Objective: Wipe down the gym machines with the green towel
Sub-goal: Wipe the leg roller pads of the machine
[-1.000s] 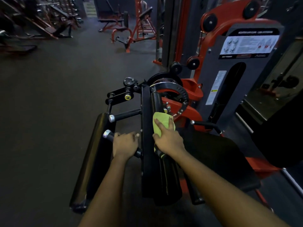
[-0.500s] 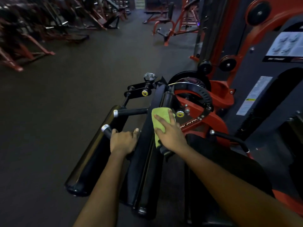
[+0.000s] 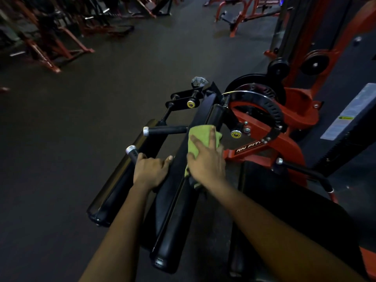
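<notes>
A red and black gym machine [image 3: 270,143] fills the middle and right of the view. Its black padded roller [image 3: 179,216] runs toward me from the round cam. My right hand [image 3: 205,161] lies flat on the green towel [image 3: 200,137] and presses it onto the upper part of that roller, fingers straight. The towel shows above and below the hand. My left hand [image 3: 150,169] grips a black handle bar [image 3: 132,152] with a silver end cap, just left of the roller.
A second black pad roller [image 3: 116,186] lies to the left, and another silver-capped handle [image 3: 164,130] sticks out above my left hand. The black seat [image 3: 284,202] is at the right. Dark rubber floor spreads left; red machines [image 3: 50,43] stand at the back.
The view has swung left and closer to the machine. My right hand with the towel has slid a little up the roller; my left hand keeps its grip on the handle.
</notes>
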`<state>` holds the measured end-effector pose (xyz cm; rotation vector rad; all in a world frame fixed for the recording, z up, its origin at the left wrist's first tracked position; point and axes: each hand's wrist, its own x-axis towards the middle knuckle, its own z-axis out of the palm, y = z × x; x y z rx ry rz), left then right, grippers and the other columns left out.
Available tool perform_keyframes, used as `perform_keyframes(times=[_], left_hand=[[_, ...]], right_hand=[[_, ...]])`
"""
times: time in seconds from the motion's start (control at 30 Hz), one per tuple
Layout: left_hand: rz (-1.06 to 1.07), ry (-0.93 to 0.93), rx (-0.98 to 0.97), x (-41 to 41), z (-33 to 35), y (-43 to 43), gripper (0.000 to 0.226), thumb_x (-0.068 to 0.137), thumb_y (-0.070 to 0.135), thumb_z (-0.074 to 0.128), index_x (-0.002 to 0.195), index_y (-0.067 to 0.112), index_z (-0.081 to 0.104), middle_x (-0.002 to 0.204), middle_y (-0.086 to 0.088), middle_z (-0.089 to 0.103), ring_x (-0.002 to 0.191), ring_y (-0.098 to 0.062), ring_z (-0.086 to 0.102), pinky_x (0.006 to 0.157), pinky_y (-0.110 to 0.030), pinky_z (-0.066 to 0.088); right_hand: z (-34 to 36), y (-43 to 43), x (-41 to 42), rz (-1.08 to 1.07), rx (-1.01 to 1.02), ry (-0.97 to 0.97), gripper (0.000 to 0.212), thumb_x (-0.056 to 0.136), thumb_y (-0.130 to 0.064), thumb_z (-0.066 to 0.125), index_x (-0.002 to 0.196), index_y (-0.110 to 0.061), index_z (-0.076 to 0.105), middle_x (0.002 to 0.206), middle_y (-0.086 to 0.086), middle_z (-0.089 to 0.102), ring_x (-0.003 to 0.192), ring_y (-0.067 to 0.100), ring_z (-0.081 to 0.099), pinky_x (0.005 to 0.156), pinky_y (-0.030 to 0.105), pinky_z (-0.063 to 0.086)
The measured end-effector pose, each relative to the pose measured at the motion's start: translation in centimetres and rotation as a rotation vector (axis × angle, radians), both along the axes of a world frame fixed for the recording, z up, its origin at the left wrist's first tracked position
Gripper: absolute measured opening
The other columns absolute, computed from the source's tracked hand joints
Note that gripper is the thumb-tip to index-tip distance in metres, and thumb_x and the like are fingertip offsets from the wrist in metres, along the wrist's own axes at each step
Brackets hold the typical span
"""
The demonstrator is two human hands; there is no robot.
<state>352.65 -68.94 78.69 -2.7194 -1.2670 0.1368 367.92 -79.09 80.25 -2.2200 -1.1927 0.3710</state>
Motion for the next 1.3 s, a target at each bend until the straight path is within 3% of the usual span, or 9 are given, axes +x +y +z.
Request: perform_keyframes(times=[0.2, 0.3, 0.4, 0.5, 0.67, 0.77, 1.03, 1.17, 1.3], left_hand=[[-0.04, 0.058, -0.044, 0.1, 0.6, -0.5, 0.062, 0.105, 0.041, 0.003, 0.14, 0.028, 0.052, 0.117, -0.002, 0.071, 0.105, -0.026, 0.063, 0.091, -0.041, 0.023], [-0.011, 0.042, -0.031, 0.1, 0.2, -0.6, 0.071, 0.103, 0.044, -0.003, 0.129, 0.026, 0.061, 0.111, -0.003, 0.073, 0.102, -0.026, 0.065, 0.096, -0.042, 0.025], [0.072, -0.032, -0.063, 0.9, -0.2, -0.3, 0.056, 0.109, 0.039, 0.012, 0.12, 0.024, 0.065, 0.109, -0.005, 0.074, 0.103, -0.029, 0.066, 0.101, -0.043, 0.029], [0.208, -0.149, -0.179, 2.4, 0.0, 0.4, 0.061, 0.108, 0.045, 0.015, 0.106, 0.016, 0.069, 0.109, -0.011, 0.072, 0.105, -0.033, 0.063, 0.102, -0.045, 0.033], [0.351, -0.424, -0.433, 5.5, 0.9, 1.5, 0.058, 0.107, 0.05, 0.023, 0.121, 0.01, 0.063, 0.124, -0.023, 0.062, 0.114, -0.044, 0.056, 0.091, -0.043, 0.045], [0.351, -0.457, -0.46, 7.7, 1.1, 1.9, 0.059, 0.107, 0.051, 0.023, 0.124, 0.011, 0.062, 0.125, -0.022, 0.062, 0.114, -0.044, 0.057, 0.088, -0.042, 0.044], [0.428, -0.481, -0.525, 11.2, 0.6, 3.0, 0.068, 0.106, 0.055, 0.016, 0.139, 0.008, 0.052, 0.137, -0.024, 0.055, 0.125, -0.044, 0.051, 0.101, -0.047, 0.041], [0.463, -0.498, -0.55, 11.6, 0.5, 3.1, 0.07, 0.105, 0.057, 0.016, 0.139, 0.007, 0.052, 0.137, -0.023, 0.055, 0.126, -0.042, 0.05, 0.102, -0.047, 0.04], [0.443, -0.522, -0.52, 11.7, 0.1, 3.3, 0.069, 0.105, 0.058, 0.016, 0.132, 0.009, 0.056, 0.13, -0.02, 0.06, 0.119, -0.04, 0.055, 0.098, -0.047, 0.043]], right_hand=[[2.0, 7.3, 7.2, -0.072, -0.071, 0.069, 0.056, 0.094, -0.041, 0.057, 0.148, -0.048, 0.045, 0.171, -0.003, -0.009, 0.144, 0.044, 0.026, 0.11, 0.05, 0.038], [2.5, 6.5, 6.7, -0.073, -0.058, 0.066, 0.058, 0.095, -0.04, 0.056, 0.15, -0.046, 0.042, 0.171, -0.001, -0.008, 0.144, 0.043, 0.027, 0.107, 0.05, 0.039], [1.2, 2.9, 3.3, -0.04, 0.005, 0.029, 0.062, 0.094, -0.04, 0.054, 0.153, -0.047, 0.036, 0.171, -0.004, -0.011, 0.144, 0.039, 0.027, 0.103, 0.049, 0.043], [-0.5, -0.2, 1.1, 0.006, 0.066, 0.042, 0.066, 0.094, -0.041, 0.053, 0.155, -0.05, 0.029, 0.169, -0.01, -0.016, 0.144, 0.036, 0.025, 0.096, 0.047, 0.047], [-0.8, 1.1, 2.2, 0.001, 0.064, 0.073, 0.066, 0.094, -0.042, 0.055, 0.154, -0.052, 0.03, 0.168, -0.013, -0.019, 0.151, 0.036, 0.012, 0.1, 0.05, 0.047], [-0.8, 3.2, 4.0, -0.016, 0.048, 0.074, 0.064, 0.094, -0.042, 0.055, 0.153, -0.051, 0.032, 0.168, -0.014, -0.017, 0.15, 0.035, 0.016, 0.102, 0.048, 0.046], [-0.2, 9.7, 11.5, -0.048, 0.009, 0.101, 0.061, 0.093, -0.042, 0.054, 0.151, -0.052, 0.037, 0.17, -0.012, -0.009, 0.146, 0.037, 0.023, 0.103, 0.05, 0.043], [0.4, 12.4, 14.9, -0.073, -0.005, 0.12, 0.058, 0.091, -0.043, 0.057, 0.147, -0.051, 0.043, 0.168, -0.005, 0.015, 0.14, 0.036, 0.034, 0.105, 0.046, 0.041], [0.7, 14.3, 18.4, -0.058, 0.024, 0.29, 0.044, 0.075, -0.052, 0.061, 0.118, -0.043, 0.066, 0.12, -0.001, 0.068, 0.11, 0.029, 0.063, 0.095, 0.04, 0.053]])
